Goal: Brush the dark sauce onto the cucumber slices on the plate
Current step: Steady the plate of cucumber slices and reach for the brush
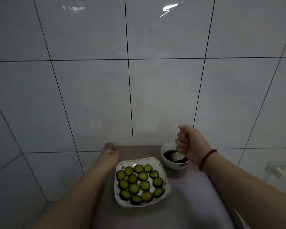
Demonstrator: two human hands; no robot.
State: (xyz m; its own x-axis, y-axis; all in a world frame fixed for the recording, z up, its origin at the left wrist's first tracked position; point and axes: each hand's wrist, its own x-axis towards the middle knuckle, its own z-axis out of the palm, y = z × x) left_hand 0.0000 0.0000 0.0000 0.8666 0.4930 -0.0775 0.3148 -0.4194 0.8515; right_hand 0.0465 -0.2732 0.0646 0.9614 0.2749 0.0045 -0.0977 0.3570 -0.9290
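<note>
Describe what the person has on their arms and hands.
Both forearms are bare, with no sleeves in view and no gloves. The right hand has a bracelet of reddish-brown beads around its wrist. The left hand and wrist show no jewellery, though that hand is blurred.

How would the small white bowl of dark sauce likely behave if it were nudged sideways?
The bowl looks ceramic, so probably rigid, breakable and heavy enough to slide, not tip. Its dark sauce could slosh. The right hand holds a brush dipped in it, so a sideways push might lever the rim.

The brush (177,156) handle is hidden in the fist; left fingers perhaps curled, blurred.
</note>
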